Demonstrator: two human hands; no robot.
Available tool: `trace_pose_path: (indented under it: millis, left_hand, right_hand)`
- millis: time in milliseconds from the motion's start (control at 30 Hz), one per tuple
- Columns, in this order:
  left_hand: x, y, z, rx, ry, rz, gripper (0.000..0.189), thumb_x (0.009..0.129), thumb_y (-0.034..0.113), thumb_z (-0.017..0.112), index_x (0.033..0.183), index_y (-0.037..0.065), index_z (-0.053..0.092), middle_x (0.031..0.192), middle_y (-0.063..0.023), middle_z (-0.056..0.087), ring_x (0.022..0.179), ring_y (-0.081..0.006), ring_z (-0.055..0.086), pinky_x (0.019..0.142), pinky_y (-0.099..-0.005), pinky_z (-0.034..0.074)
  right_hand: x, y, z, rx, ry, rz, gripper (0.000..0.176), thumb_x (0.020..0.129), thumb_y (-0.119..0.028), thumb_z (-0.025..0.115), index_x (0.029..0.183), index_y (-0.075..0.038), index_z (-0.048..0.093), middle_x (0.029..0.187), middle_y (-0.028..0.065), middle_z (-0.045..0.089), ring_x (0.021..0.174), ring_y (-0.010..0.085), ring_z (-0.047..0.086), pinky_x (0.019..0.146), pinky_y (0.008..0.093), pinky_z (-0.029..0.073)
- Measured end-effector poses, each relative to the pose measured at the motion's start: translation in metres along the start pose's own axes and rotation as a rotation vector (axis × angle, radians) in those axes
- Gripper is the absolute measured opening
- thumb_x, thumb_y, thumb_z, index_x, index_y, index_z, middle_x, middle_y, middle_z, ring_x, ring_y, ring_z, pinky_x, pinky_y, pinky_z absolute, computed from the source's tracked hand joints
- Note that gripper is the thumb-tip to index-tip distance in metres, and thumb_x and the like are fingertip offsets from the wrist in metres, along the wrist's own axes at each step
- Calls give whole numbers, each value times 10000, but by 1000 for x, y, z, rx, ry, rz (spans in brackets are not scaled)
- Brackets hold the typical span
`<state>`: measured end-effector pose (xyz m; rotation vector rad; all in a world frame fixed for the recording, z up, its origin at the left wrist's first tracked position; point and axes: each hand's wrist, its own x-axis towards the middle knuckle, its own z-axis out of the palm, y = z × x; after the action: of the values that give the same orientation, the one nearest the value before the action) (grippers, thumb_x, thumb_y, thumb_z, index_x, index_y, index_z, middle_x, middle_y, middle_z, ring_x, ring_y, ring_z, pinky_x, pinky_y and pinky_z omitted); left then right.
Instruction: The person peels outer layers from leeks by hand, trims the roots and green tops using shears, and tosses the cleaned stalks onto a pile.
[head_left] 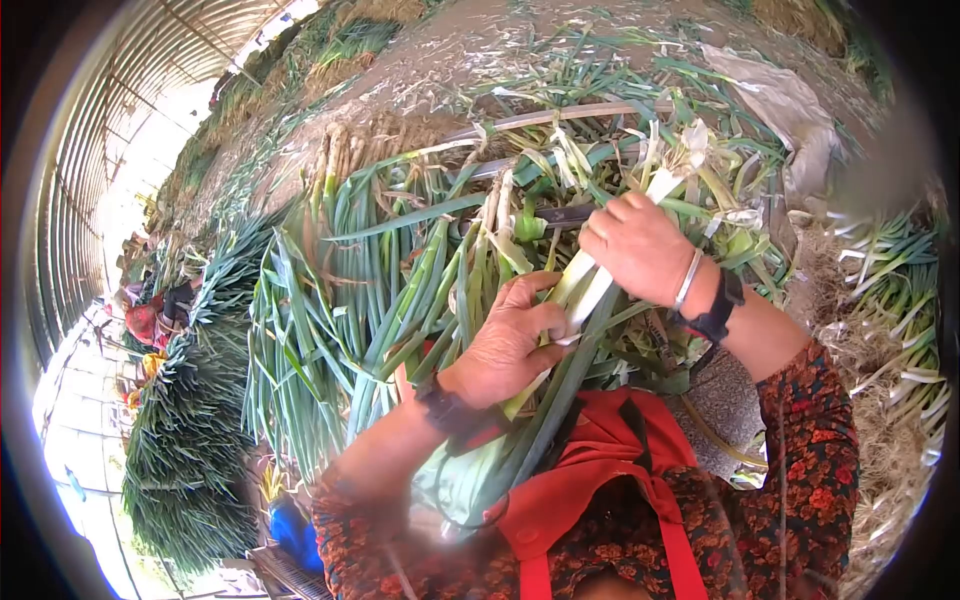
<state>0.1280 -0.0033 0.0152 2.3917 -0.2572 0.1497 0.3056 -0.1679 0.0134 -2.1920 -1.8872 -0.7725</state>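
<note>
Across my lap lies a large green onion, its white stalk showing between my two hands and its long leaves trailing down toward my apron. My right hand is wrapped round the white stalk near the root end, which sticks out above it. Lower down, my left hand grips the same onion with thumb and fingers pressed together. Just left of it, a thick bundle of green onions lies with leaves toward me. Peeled, pale leaf scraps lie beyond my hands.
A dark stack of green onions stands at the left, near another person. White-stalked onions lie at the far right. A pale sack lies at the upper right. Leaf litter covers the ground ahead.
</note>
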Motion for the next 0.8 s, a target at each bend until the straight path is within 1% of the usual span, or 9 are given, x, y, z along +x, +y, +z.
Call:
trace_pose_path:
  millis: [167, 267, 333, 400, 500, 600, 667, 733, 800]
  left_hand:
    - [-15, 1, -34, 54, -14, 130, 289, 672, -10, 766, 849, 97, 564, 1320, -144, 508, 1304, -384, 391, 1082, -462, 315]
    - [-38, 12, -56, 233, -190, 32, 222, 737, 28, 704, 842, 116, 529, 1056, -45, 648, 1239, -332, 491, 1111, -516, 277]
    - [-63, -5, -64, 291, -291, -160, 187, 746, 72, 710, 855, 125, 568, 1009, -38, 666, 1141, -279, 562, 1072, -559, 269]
    - [-99, -56, -67, 618, -414, -323, 116, 771, 140, 678, 874, 139, 624, 910, -57, 677, 964, -265, 632, 969, -571, 346]
    - [-107, -57, -80, 1034, -540, -582, 135, 806, 217, 640, 871, 115, 701, 807, -93, 688, 804, -301, 658, 832, -484, 457]
    - [-46, -32, -66, 331, -351, -443, 256, 846, 291, 648, 950, 65, 706, 870, -131, 691, 813, -312, 656, 779, -414, 497]
    - [-1, -22, -35, -169, -369, -397, 361, 859, 334, 669, 1058, 33, 680, 916, -164, 687, 818, -262, 661, 746, -353, 513]
    - [33, -37, 11, -274, -262, -339, 493, 874, 320, 656, 1246, 8, 570, 1105, -173, 669, 900, -250, 654, 800, -351, 511]
    - [67, -51, 51, -653, 23, -503, 567, 881, 338, 662, 1312, 2, 510, 1176, -125, 644, 957, -238, 630, 817, -389, 508]
  right_hand:
    - [-8, 61, -2, -71, -5, 184, 89, 761, -85, 547, 843, -109, 574, 823, 50, 539, 864, 242, 549, 793, 381, 433]
    - [-26, 107, -4, -160, 13, 322, 90, 777, -83, 543, 860, -97, 576, 844, 73, 553, 888, 265, 560, 807, 394, 439]
    - [-40, 129, -9, -230, 6, 424, 92, 785, -83, 547, 872, -94, 576, 863, 84, 564, 900, 278, 566, 815, 398, 443]
    - [-50, 146, -23, -297, -31, 544, 99, 787, -83, 559, 885, -93, 574, 888, 93, 580, 914, 293, 574, 822, 407, 451]
    - [-61, 153, -40, -346, -33, 664, 101, 799, -106, 590, 896, -92, 569, 914, 102, 605, 888, 318, 605, 784, 435, 480]
    - [-67, 145, -32, -197, -131, 780, 191, 787, -119, 644, 951, -70, 559, 886, 134, 618, 813, 364, 616, 695, 470, 488]
    - [-66, 130, -29, -38, -220, 777, 204, 811, -209, 669, 912, -52, 586, 818, 159, 639, 774, 371, 632, 678, 474, 499]
    - [-69, 109, -20, 143, -374, 792, 212, 825, -249, 665, 876, -45, 636, 774, 170, 653, 733, 360, 643, 668, 454, 511]
    - [-66, 81, -26, 491, -593, 924, 309, 840, -322, 660, 851, -13, 678, 691, 169, 651, 633, 312, 650, 637, 410, 520]
